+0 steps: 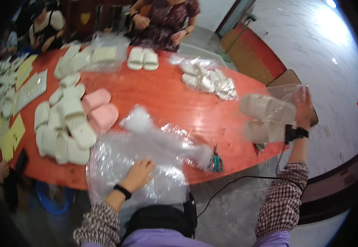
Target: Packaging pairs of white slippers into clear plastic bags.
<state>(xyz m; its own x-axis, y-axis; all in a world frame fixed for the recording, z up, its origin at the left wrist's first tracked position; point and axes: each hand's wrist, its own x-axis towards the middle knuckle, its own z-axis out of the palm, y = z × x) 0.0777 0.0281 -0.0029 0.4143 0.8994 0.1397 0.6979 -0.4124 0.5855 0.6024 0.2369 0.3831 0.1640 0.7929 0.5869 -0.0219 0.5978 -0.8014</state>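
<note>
Head view: the right hand (304, 108), at the counter's far right end, has its fingers closed on the edge of a clear bag (291, 94) with a pair of pale slippers (256, 105) inside. Blur hides how firm that grip is, and I cannot tell whether the bag rests on the red counter (174, 96) or hangs just above it. The left hand (137, 175) lies palm down on a pile of clear plastic sleeves (117, 154), fingers spread, pinching nothing that shows.

The bag is close to the counter's edge, so a loose hold on such slick film could let the pair drop to the floor. The thin film might also tear where it is pulled taut. The sleeves probably cling together, so several could lift as one. Teal-handled scissors (217, 161) beside the pile could snag the plastic, and the black cable (232, 178) running to the right forearm could catch as the arm swings.
</note>
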